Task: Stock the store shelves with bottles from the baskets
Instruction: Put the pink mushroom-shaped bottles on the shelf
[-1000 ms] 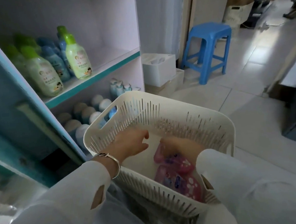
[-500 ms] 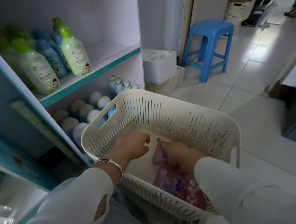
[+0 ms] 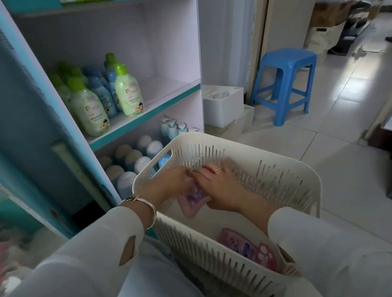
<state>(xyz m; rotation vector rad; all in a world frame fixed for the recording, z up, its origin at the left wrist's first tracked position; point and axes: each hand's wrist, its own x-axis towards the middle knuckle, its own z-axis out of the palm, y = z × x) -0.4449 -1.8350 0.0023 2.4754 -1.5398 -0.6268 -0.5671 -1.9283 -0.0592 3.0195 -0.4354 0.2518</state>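
A cream slotted basket (image 3: 287, 187) sits in front of me, beside the shelf unit. Both my hands are over it, closed on one pink bottle (image 3: 193, 201) lifted above the basket floor. My left hand (image 3: 167, 185) grips its upper left side, my right hand (image 3: 220, 189) its right side. Another pink bottle (image 3: 245, 246) lies on the basket floor near my right sleeve. On the middle shelf (image 3: 162, 103) stand green-capped bottles (image 3: 128, 92) and blue bottles (image 3: 100, 95). The shelf's right half is bare.
The lower shelf holds white-capped bottles (image 3: 141, 163) and pump bottles (image 3: 171, 129). A white box (image 3: 224, 107) and a blue plastic stool (image 3: 286, 79) stand on the tiled floor to the right. Another basket (image 3: 323, 35) sits far back.
My hands have risen from the basket floor and come together on a pink bottle, which is now lifted. My view has tilted up, showing more of the shelf.
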